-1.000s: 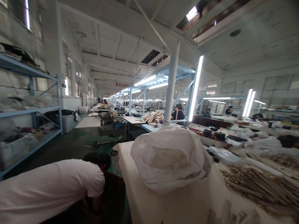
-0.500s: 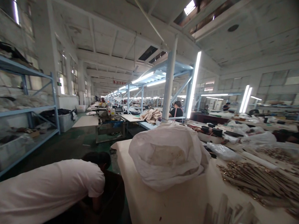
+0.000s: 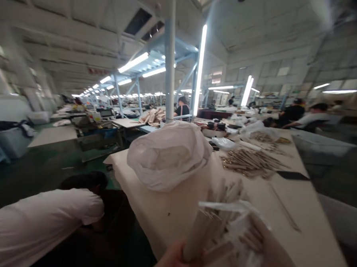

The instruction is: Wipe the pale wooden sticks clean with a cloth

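Observation:
Low in the view, my left hand (image 3: 179,261) is closed around a bundle of beige straps (image 3: 199,232), which stands upright with its ends stacked together. To its right, my right hand (image 3: 270,246) is closed on a clear plastic bag (image 3: 241,220), blurred by motion. The bag's edge reaches across to the top of the bundle; whether the straps are inside it I cannot tell. Just behind both hands, more loose beige straps (image 3: 233,190) lie on the cream-covered table (image 3: 151,203).
A large white cloth sack (image 3: 165,156) stands on the table. Beyond are a pile of straps with metal ends (image 3: 251,161) and a dark flat object (image 3: 292,175). A person in a white shirt (image 3: 42,226) bends down at the left. A lit blue rack (image 3: 168,69) rises behind.
My view has swung to the right. Both my hands have come into view, with the strap bundle and the plastic bag. The person at the left stays bent over.

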Available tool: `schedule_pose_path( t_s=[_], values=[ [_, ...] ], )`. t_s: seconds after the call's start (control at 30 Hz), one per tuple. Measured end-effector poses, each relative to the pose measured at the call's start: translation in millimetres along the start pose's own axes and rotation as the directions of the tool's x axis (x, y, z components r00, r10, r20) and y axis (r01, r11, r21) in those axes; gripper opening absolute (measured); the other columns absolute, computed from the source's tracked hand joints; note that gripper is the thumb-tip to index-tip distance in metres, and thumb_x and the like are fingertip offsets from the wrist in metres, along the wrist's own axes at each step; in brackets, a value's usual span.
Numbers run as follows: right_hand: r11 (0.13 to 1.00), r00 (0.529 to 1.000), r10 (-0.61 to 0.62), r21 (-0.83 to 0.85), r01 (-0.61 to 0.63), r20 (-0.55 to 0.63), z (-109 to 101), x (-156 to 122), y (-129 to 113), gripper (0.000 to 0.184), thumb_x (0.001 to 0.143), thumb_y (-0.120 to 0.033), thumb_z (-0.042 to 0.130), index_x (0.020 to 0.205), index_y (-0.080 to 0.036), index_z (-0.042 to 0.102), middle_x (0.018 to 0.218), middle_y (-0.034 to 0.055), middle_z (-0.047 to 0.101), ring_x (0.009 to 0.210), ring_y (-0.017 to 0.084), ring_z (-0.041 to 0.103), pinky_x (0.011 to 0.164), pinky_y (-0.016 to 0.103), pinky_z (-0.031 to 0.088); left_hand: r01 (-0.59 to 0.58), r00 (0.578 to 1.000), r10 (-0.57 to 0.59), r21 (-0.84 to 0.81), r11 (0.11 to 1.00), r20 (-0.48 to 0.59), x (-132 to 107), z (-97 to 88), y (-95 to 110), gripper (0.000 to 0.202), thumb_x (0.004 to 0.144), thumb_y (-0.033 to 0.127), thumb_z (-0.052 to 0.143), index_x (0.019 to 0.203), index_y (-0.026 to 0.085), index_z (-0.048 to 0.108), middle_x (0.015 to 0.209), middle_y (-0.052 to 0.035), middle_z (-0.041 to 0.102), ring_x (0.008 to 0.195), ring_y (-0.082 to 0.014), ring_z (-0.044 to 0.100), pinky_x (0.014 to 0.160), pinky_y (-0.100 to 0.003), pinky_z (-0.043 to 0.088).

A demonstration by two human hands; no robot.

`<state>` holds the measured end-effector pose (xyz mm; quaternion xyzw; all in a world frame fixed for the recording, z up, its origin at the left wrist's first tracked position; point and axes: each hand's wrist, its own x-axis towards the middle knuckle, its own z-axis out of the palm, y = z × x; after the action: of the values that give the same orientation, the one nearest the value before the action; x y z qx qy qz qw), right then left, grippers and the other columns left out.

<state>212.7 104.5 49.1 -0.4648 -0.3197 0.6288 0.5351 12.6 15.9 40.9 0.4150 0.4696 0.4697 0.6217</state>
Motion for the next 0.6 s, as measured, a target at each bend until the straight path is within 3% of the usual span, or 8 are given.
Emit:
schedule_pose_path(
  t_s=[0.07,0.1,0.2,0.3,0.5,0.6],
  values=[
    [0.973,0.993,0.118,0.200,-0.117,0.003,5.2,-6.0,-6.6,0.040,0.054,-0.036,0.077,0.054,-0.019,0.041,0.039,-0.0113,0.030,0.030,0.003,0.030,0.029,0.015,0.029,0.013,0.999,-0.009,0.068,0.998,-0.048,0.2,5.9,-5.2,0.020,0.072,0.029,0.062,0.079,0.011,0.056,0.054,0.0052,0.045,0.048,-0.0060,0.040,0.046,-0.018,0.033],
    [0.956,0.988,0.151,0.250,-0.154,0.029,9.4,-8.0,-8.3,0.046,0.053,-0.036,0.077,0.052,-0.018,0.035,0.039,-0.0123,0.026,0.030,0.001,0.025,0.029,0.013,0.025,0.011,0.998,-0.003,0.120,0.993,-0.068,0.1,7.5,-4.9,0.020,0.070,0.028,0.063,0.078,0.011,0.055,0.051,0.0063,0.041,0.046,-0.0053,0.036,0.044,-0.018,0.029],
    [0.925,0.974,0.192,0.309,-0.220,0.119,19.1,-9.2,-6.3,0.050,0.058,-0.040,0.074,0.050,-0.018,0.030,0.039,-0.0125,0.024,0.031,0.000,0.020,0.029,0.012,0.020,-0.010,0.999,0.021,0.263,0.965,-0.039,-1.6,7.0,1.1,0.015,0.068,0.025,0.058,0.073,0.012,0.052,0.052,0.0060,0.037,0.048,-0.0056,0.033,0.045,-0.019,0.025],
    [0.923,0.964,0.150,0.318,-0.217,0.221,18.9,-5.9,1.4,0.045,0.062,-0.039,0.073,0.050,-0.017,0.035,0.038,-0.0123,0.024,0.031,0.000,0.017,0.029,0.013,0.016,-0.036,0.999,0.037,0.333,0.942,0.004,-4.6,2.5,4.3,0.009,0.069,0.022,0.051,0.069,0.014,0.047,0.056,0.0052,0.035,0.051,-0.0060,0.031,0.046,-0.020,0.025],
    [0.938,0.969,0.142,0.285,-0.197,0.203,21.1,-9.5,9.4,0.042,0.063,-0.036,0.072,0.047,-0.016,0.039,0.037,-0.0097,0.030,0.030,0.001,0.023,0.030,0.014,0.021,-0.034,0.999,0.033,0.347,0.937,0.009,-3.4,-0.6,2.2,0.007,0.067,0.019,0.049,0.066,0.015,0.043,0.056,0.0056,0.032,0.052,-0.0059,0.029,0.046,-0.019,0.025],
    [0.951,0.964,0.176,0.220,-0.219,0.200,30.9,-18.2,18.7,0.024,0.065,-0.037,0.070,0.064,-0.017,0.058,0.045,-0.0047,0.049,0.034,0.007,0.040,0.034,0.018,0.032,0.003,1.000,-0.003,0.278,0.961,-0.001,3.5,3.7,1.3,0.010,0.066,0.022,0.051,0.067,0.016,0.043,0.053,0.0063,0.035,0.048,-0.0057,0.032,0.044,-0.018,0.027]
  ],
)
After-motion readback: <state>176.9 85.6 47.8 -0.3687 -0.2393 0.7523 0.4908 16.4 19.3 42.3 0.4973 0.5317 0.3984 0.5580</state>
